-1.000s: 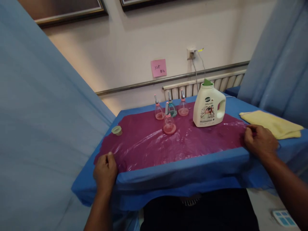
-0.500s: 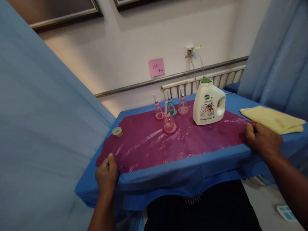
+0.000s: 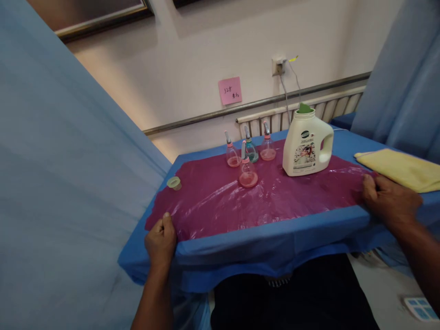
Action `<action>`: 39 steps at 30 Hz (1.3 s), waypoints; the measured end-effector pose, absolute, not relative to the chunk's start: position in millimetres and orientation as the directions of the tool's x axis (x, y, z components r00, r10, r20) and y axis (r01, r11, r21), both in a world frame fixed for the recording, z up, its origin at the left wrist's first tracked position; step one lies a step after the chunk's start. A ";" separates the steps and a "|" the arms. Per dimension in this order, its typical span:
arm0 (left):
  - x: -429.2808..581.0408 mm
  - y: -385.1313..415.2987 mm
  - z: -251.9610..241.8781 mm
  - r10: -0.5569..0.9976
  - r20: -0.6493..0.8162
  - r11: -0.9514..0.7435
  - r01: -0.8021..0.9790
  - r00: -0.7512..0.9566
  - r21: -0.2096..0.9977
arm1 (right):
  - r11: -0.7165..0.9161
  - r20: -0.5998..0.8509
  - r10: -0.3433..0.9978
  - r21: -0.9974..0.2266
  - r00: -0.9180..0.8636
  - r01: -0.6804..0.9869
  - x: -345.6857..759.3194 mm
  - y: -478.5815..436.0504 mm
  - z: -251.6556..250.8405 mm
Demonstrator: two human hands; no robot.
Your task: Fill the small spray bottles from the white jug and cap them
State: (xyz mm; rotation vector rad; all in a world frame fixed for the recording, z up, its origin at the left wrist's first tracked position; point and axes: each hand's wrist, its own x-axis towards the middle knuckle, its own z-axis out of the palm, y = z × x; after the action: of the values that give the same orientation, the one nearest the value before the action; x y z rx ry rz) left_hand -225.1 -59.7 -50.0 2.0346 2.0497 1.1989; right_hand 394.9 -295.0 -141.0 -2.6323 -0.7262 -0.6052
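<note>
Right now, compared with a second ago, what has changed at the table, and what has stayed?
The right hand seems to have shifted slightly right, by the yellow towel. Nothing was let go: this hand and the left hand still grip the plastic sheet by its edge. The small bottles, jug and cup stayed in place.

Front strip of purple plastic sheet (image 3: pixel 216 213) open btwn L grip (image 3: pixel 161 240) & R grip (image 3: pixel 392 198); hand can pass low. Further back, 4 pump bottles (image 3: pixel 248 178) bunch w/ tight gaps; cream plastic jug (image 3: pixel 297 158) blocks just R. Free lane btwn bottles & pale-green cap (image 3: pixel 174 183). Blue curtain (image 3: pixel 68 183) walls far L.
</note>
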 end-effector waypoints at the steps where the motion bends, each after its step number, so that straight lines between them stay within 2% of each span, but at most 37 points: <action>1: -225.1 -59.3 -50.3 0.859 0.488 -0.139 0.847 -0.154 0.513 | -0.810 0.486 0.404 -0.203 0.775 0.550 394.6 -295.1 -140.7; 13: -224.7 -58.6 -46.1 0.865 0.481 -0.138 0.853 -0.145 0.504 | -0.788 0.498 0.410 -0.228 0.764 0.572 387.3 -293.4 -132.9; 34: -224.0 -55.9 -37.3 0.888 0.415 -0.042 0.864 -0.198 0.501 | -0.726 0.552 0.396 -0.300 0.734 0.618 384.4 -290.4 -130.8; 39: -223.8 -56.6 -37.8 0.879 0.442 -0.078 0.861 -0.179 0.503 | -0.718 0.565 0.399 -0.298 0.723 0.629 385.4 -290.5 -133.0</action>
State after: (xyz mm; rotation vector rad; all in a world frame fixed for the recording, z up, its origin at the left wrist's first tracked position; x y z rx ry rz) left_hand -223.8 -56.6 -37.8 1.9965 2.1156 1.1177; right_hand 385.4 -290.5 -133.0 -2.4489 -0.7845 -0.6491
